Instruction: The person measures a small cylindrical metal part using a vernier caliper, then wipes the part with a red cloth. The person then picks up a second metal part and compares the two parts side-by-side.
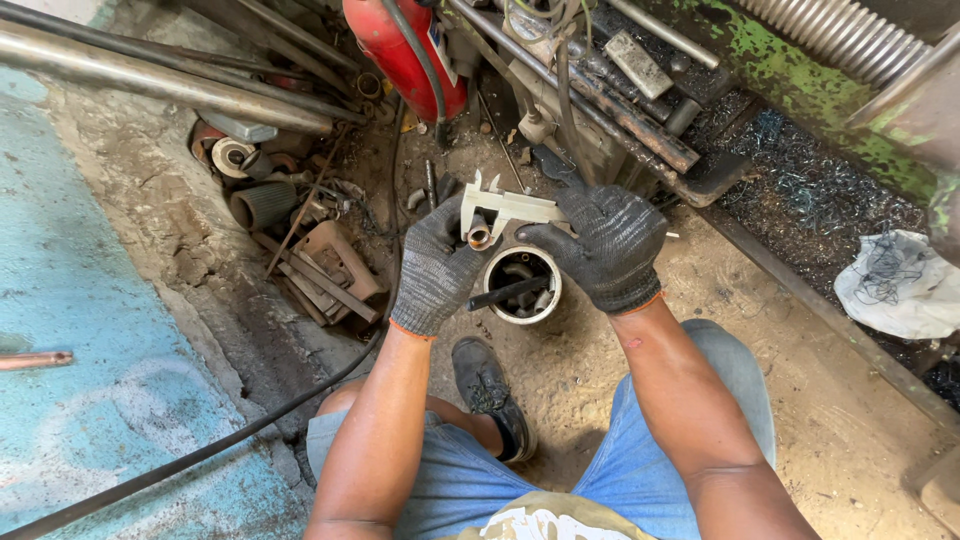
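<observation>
Landmark: white can on the dirt floor, between the two gloved hands, with a dark rod and other metal pieces inside.

Far left of can: teal slab with a copper-coloured rod end lying on it. A black cable runs from lower left toward the can.

Left of can: scrap pile of ribbed sleeve, rings and rusty bars. Long steel pipes lie above the pile.

Left hand: gloved, just left of can, fingers closed on a short tube, holding it up above the can's rim.

Directly above can: caliper, jaws set about the tube's end. The tube sits seated between them, so the measurement looks in progress. Judgement: part picked and gauged; reading not confirmable, scale too small to see.

Above can, further back: red cylinder.

Right hand: gloved, just right of can, gripping the caliper beam; the thumb looks to rest by the slider, not certain.

Below can: black shoe and bent knees in blue shorts.

Right of can: green machine bed with dark swarf under it. Far right: white rag.

Left to do, as far as shown: taking the reading and setting the tube down. More pieces remain in the can.
</observation>
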